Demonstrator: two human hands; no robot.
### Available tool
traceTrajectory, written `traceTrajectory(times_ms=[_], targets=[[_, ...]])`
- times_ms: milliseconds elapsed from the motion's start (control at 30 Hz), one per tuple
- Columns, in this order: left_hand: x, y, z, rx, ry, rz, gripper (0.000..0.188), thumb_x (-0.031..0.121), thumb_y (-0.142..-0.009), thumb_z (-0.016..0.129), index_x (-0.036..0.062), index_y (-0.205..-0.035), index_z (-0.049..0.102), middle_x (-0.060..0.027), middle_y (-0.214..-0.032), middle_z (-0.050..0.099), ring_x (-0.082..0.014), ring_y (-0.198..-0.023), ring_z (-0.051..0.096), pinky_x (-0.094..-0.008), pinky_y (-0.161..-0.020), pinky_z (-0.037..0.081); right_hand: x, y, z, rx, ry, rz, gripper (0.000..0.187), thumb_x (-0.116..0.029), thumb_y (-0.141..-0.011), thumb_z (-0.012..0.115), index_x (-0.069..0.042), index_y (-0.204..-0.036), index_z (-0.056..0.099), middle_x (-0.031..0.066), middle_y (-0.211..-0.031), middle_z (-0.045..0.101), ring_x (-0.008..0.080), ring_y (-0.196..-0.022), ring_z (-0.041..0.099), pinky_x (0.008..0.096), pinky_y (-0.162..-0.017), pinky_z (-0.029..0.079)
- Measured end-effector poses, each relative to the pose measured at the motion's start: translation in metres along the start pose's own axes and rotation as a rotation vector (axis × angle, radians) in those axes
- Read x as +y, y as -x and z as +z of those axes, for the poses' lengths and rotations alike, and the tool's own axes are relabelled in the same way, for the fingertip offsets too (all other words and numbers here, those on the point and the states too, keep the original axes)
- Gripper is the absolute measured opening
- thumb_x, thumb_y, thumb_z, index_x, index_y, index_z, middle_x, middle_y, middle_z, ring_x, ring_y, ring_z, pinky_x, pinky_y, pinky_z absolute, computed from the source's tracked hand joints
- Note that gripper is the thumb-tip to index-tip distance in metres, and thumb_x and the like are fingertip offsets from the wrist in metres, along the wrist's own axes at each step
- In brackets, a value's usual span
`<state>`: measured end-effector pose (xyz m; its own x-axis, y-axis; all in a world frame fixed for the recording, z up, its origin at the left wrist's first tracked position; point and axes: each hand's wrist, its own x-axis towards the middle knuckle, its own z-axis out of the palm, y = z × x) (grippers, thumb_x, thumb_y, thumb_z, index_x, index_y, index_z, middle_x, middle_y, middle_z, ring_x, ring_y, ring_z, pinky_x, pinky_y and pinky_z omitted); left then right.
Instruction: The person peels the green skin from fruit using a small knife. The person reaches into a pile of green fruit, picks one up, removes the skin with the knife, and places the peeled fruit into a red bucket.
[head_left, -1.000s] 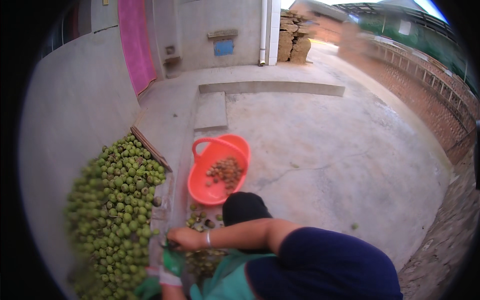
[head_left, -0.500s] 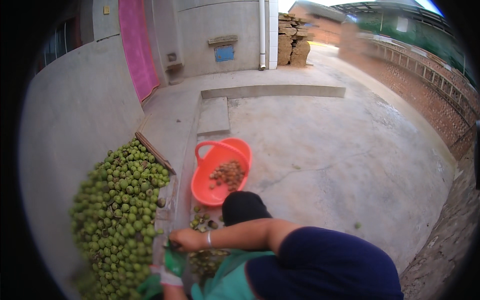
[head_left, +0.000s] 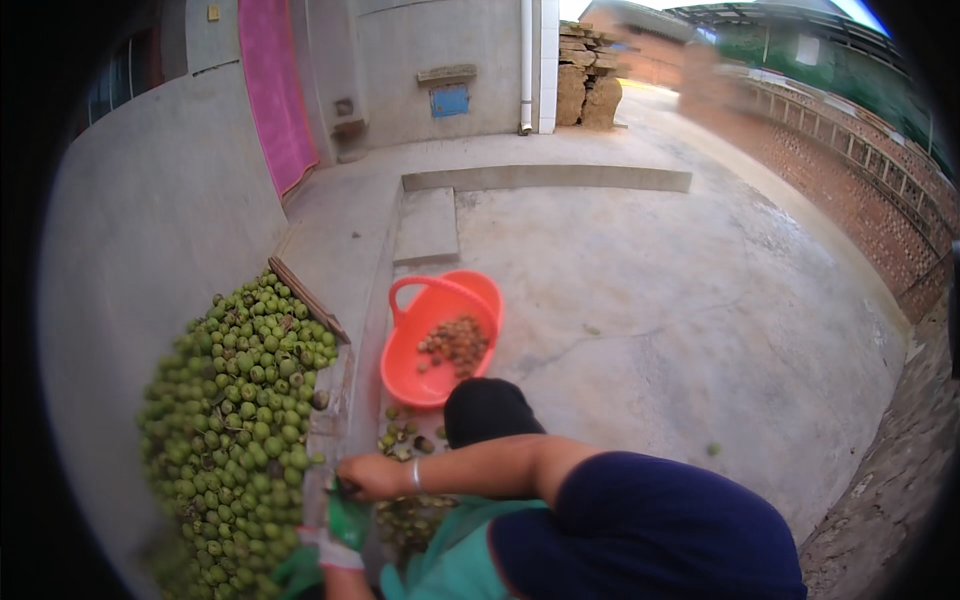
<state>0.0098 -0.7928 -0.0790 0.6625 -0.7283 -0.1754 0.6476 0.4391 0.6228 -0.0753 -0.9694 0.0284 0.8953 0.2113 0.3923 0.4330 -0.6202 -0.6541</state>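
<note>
My right hand (head_left: 368, 477), bare with a silver bangle at the wrist, is closed in a fist at the concrete ledge (head_left: 325, 440). Something small and dark shows under its fingers, too hidden to name. Just below it is my left hand (head_left: 345, 525) in a green glove with a white, red-edged cuff; its fingers are hard to make out. Left of both hands lies a big heap of green-husked walnuts (head_left: 250, 400). Split green husks (head_left: 410, 522) lie on the ground beside my right forearm. Ahead, an orange-red plastic basket (head_left: 405, 375) with a handle holds brown shelled-out walnuts (head_left: 455, 345).
A wooden board (head_left: 308, 300) edges the heap's far end. My knee in dark cloth (head_left: 490, 415) is close to the basket. A low concrete step (head_left: 550, 178) crosses the yard, with a pink door curtain (head_left: 275, 100) at left and a ladder (head_left: 850, 140) along the right wall.
The view has shifted very slightly. Both hands stay at the ledge in nearly the same pose, and the basket and heap are unchanged.
</note>
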Motion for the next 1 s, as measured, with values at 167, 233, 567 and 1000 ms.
traceTrajectory(times_ms=[167, 233, 567, 1000], targets=[[0.003, 0.002, -0.006, 0.156, -0.050, 0.043, 0.034, 0.030, -0.098, 0.042, 0.0124, -0.125, 0.052, -0.0046, -0.124, 0.055, -0.0195, -0.107, 0.056, -0.0350, -0.092, 0.047, 0.001, -0.002, 0.002, 0.002, -0.006, 0.007, 0.023, -0.016, -0.066, 0.071, -0.006, -0.079, 0.055, 0.0158, -0.084, 0.057, 0.0379, -0.079, 0.059, 0.0453, -0.068, 0.048], [0.009, 0.002, -0.017, 0.092, -0.074, 0.043, 0.034, 0.030, -0.098, 0.042, 0.0120, -0.126, 0.051, -0.0047, -0.125, 0.055, -0.0197, -0.109, 0.056, -0.0360, -0.093, 0.047, -0.001, -0.004, 0.003, 0.009, -0.013, 0.003, 0.022, -0.016, -0.066, 0.071, -0.006, -0.079, 0.055, 0.0160, -0.084, 0.057, 0.0381, -0.079, 0.059, 0.0455, -0.068, 0.048], [0.009, 0.003, -0.005, 0.114, -0.073, 0.031, 0.036, 0.031, -0.099, 0.041, 0.0115, -0.127, 0.050, -0.0057, -0.125, 0.055, -0.0205, -0.109, 0.056, -0.0371, -0.094, 0.047, 0.003, 0.000, 0.003, 0.022, -0.016, 0.007, 0.022, -0.017, -0.067, 0.071, -0.006, -0.078, 0.056, 0.0169, -0.084, 0.058, 0.0386, -0.079, 0.059, 0.0458, -0.069, 0.048], [0.012, 0.000, 0.001, 0.119, -0.086, 0.026, 0.037, 0.032, -0.099, 0.041, 0.0108, -0.128, 0.050, -0.0069, -0.126, 0.054, -0.0217, -0.110, 0.056, -0.0386, -0.095, 0.047, 0.004, 0.000, 0.004, 0.001, -0.029, 0.026, 0.022, -0.018, -0.067, 0.071, -0.006, -0.078, 0.056, 0.0169, -0.084, 0.058, 0.0385, -0.079, 0.059, 0.0456, -0.069, 0.048]])
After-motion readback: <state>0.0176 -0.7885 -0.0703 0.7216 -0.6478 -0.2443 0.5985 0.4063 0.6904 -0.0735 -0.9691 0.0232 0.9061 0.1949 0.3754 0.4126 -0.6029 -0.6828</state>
